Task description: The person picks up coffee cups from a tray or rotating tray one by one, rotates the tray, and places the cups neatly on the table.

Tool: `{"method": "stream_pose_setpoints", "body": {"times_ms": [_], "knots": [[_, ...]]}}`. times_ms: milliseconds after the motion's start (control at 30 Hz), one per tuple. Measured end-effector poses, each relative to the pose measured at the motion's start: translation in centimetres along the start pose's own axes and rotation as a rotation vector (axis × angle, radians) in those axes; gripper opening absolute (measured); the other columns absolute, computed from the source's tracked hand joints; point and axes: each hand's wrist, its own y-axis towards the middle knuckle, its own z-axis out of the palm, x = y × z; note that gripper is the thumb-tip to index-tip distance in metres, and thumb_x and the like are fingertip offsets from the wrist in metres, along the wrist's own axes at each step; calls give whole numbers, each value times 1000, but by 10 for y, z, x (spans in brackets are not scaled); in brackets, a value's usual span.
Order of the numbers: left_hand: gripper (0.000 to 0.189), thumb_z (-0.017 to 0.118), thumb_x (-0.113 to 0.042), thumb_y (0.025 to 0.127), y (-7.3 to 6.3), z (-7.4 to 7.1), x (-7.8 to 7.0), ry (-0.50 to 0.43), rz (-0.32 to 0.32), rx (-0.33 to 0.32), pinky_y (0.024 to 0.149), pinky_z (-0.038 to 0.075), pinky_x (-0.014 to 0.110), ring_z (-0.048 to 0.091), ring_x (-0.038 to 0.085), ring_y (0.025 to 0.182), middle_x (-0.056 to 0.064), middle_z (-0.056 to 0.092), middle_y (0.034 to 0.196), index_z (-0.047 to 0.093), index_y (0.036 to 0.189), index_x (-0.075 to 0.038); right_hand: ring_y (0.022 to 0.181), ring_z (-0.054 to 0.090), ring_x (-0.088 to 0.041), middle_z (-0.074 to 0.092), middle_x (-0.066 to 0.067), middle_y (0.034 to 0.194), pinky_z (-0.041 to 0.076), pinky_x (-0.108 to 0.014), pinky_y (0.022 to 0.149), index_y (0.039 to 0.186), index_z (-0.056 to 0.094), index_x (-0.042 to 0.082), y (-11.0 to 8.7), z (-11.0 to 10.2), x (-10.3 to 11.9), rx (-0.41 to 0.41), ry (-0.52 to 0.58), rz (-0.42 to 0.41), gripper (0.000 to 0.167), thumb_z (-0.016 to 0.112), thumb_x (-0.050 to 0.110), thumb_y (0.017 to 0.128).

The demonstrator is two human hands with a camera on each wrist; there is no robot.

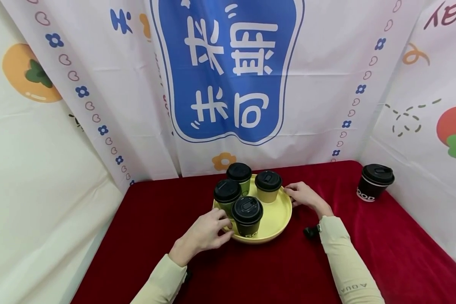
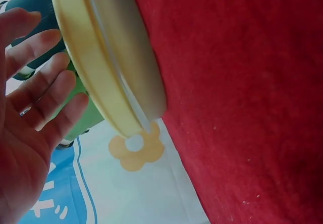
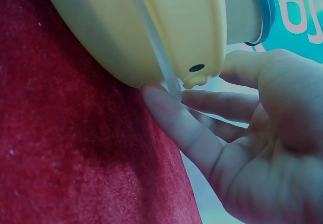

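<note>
A round yellow tray (image 1: 277, 213) stands on the red cloth with lidded paper cups on it. A black cup (image 1: 248, 216) is at its front. Behind are a green cup (image 1: 225, 195) at the left, another green cup (image 1: 245, 185) at the back and a tan cup (image 1: 267, 194) to the right. My right hand (image 1: 304, 195) grips the tray's right edge, thumb at the rim (image 3: 217, 47) and fingers beneath. Beside the front-left edge, my left hand (image 1: 207, 231) has its fingers (image 2: 48, 75) loosely spread near the rim and cups, holding nothing; contact is unclear.
Another black lidded cup (image 1: 374, 181) stands apart at the table's far right. Red cloth (image 1: 281, 274) covers the table. A white printed curtain (image 1: 311, 143) hangs right behind it, and a white side wall (image 1: 422, 177) borders its right.
</note>
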Motion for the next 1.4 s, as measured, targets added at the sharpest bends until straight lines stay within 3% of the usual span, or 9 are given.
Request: {"method": "stream_pose_setpoints", "body": {"times_ms": [333,667,1067,1400], "knots": [[13,72,-38,88,-3,2,0,33,3,8,68,46,25,50,9,79,-8,59,90,69,85,-26,78,66,-16,69,-17,104,59,-33,70,135,54,-6,1,0,-1,6,-1,16,47,53,28,102],[17,72,-43,88,-5,0,4,15,-49,40,69,49,22,50,6,85,-9,58,93,68,87,-26,80,66,-16,68,-18,106,60,-33,71,134,55,-6,2,-1,-2,4,10,16,46,53,27,102],[4,68,-26,88,-17,6,17,-31,-139,-15,66,49,22,48,8,87,-7,59,96,68,85,-22,78,66,-17,68,-19,100,60,-38,72,133,53,-9,-4,2,6,47,61,-16,43,52,20,102],[7,66,-24,90,-12,2,18,-19,-151,1,66,50,23,51,9,87,-6,60,94,70,85,-21,79,68,-18,67,-22,107,60,-37,72,135,52,-9,0,0,-4,44,43,-26,43,49,20,102]]}}
